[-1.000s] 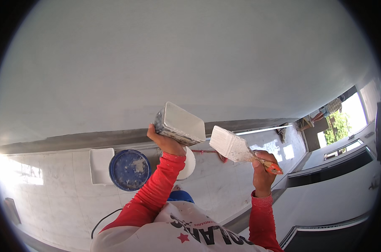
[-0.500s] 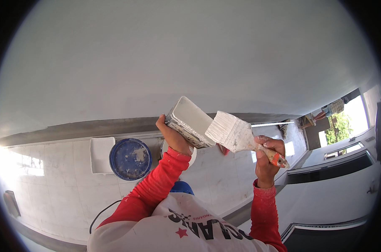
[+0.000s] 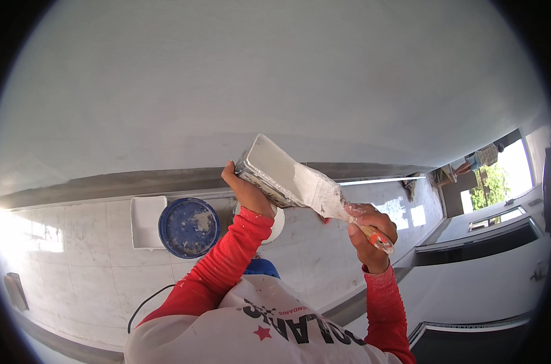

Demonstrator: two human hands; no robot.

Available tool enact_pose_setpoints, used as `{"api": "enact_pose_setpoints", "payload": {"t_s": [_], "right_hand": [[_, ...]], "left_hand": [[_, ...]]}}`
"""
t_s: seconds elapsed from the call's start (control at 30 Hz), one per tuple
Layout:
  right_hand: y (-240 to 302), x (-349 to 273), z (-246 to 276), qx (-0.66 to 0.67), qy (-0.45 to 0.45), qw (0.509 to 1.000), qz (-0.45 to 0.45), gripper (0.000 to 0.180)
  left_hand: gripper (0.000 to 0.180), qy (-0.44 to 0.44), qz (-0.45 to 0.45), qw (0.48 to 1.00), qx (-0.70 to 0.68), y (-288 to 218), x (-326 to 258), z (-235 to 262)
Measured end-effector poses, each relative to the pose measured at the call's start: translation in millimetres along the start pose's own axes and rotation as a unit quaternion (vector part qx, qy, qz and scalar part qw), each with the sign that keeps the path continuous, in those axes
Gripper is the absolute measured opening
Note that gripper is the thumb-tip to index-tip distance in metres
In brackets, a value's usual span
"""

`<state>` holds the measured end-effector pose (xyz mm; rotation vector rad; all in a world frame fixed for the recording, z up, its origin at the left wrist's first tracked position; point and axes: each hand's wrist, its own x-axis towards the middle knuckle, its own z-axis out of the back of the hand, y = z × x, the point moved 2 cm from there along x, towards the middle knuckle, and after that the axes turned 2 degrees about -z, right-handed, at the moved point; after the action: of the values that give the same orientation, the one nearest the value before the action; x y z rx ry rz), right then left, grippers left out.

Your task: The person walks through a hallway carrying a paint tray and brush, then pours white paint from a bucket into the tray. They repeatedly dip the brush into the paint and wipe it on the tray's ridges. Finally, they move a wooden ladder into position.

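My left hand [image 3: 246, 193] is raised and grips a rectangular metal putty tray [image 3: 264, 167] filled with white putty, held tilted. My right hand [image 3: 369, 233] is closed on the orange handle of a wide putty knife [image 3: 317, 189]. Its white-smeared blade lies against the tray's right end. Both arms wear red sleeves and rise from the lower edge in front of a smooth white wall [image 3: 275, 79].
A blue bucket [image 3: 189, 227] and a white rectangular tray [image 3: 148, 221] sit on the pale tiled floor to the left. A white bucket [image 3: 277, 225] shows behind my left arm. A black cable [image 3: 147, 302] trails low left. Another person [image 3: 482, 158] stands by the bright doorway at right.
The putty knife has swung left from being apart from the tray until its blade rests on the tray. The tray has shifted slightly right.
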<state>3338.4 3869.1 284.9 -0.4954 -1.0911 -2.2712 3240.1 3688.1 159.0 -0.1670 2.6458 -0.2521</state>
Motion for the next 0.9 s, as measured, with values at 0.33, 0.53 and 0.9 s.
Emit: {"api": "enact_pose_setpoints", "payload": {"t_s": [0.33,0.53,0.9], "right_hand": [[9.7,-1.6,17.0,-0.002,0.006,1.0,0.012,0.021],[23.4,12.8,15.5,-0.071,-0.061,0.994,0.064,0.023],[26.6,12.5,-38.0,-0.109,0.076,0.983,0.123,0.03]], "left_hand": [[0.057,-0.007,-0.018,1.0,-0.02,-0.7,20.1,14.7],[0.054,0.015,-0.021,0.999,-0.029,-5.2,2.4,6.4],[0.051,0.077,-0.101,0.99,-0.065,7.8,19.5,27.2]]}}
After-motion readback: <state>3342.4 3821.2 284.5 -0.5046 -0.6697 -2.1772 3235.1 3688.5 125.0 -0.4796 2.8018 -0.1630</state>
